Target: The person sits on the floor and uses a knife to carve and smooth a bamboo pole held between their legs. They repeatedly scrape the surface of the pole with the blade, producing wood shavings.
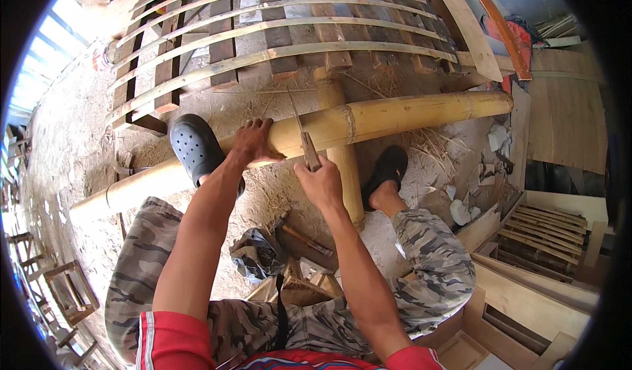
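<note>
A thick yellow bamboo pole (408, 118) lies across in front of me, over a second bamboo piece (342, 179) that runs beneath it. My left hand (253, 142) grips the pole left of its middle, fingers over the top and thumb along the near side. In my right hand (320, 183) is the wooden handle of a handsaw (296, 114). The narrow blade points away from me and crosses the pole just right of my left hand. My left foot, in a dark clog (195, 145), rests on the pole. The other shoe (388, 170) stands on the ground.
Beyond the pole stands a frame of wooden beams with bent bamboo strips (276, 52). A hammer (304, 238) and black plastic bag (258, 254) lie between my legs. Wooden frames (536, 284) stand at right, with boards (566, 116) behind. Shavings (428, 153) litter the ground.
</note>
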Tool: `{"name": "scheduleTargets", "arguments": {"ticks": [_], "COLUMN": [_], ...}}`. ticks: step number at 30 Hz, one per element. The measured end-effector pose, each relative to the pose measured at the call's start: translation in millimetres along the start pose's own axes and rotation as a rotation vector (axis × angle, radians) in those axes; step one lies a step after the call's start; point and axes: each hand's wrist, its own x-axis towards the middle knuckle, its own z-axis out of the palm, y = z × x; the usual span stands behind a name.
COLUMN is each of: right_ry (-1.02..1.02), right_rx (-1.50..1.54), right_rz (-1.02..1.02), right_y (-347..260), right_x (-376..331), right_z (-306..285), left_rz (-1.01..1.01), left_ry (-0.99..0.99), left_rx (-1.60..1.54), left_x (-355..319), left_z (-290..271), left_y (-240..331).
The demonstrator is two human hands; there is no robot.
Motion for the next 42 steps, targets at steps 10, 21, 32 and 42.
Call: {"name": "scheduleTargets", "arguments": {"ticks": [10, 21, 32, 42], "right_ry": [0.0, 0.125, 0.139, 0.169], "right_rx": [0.054, -0.042, 0.059, 0.04], "right_rz": [0.124, -0.09, -0.071, -0.134], "right_y": [-25.6, 7.0, 26.5, 15.6], "right_x": [-158.9, -8.7, -43.3, -44.8], "right_z": [-45.1, 20.9, 10.2, 17.6], "left_rz": [-0.031, 0.05, 0.011, 0.042], "left_ry": [0.119, 0.092, 0.039, -0.103], "left_rx": [0.053, 0.053, -0.008, -0.057], "left_x": [-16.7, -1.2, 5.2, 25.5], "left_z": [17.3, 13.6, 5.6, -8.2], "left_y": [-8.8, -12.3, -18.0, -34.8]}}
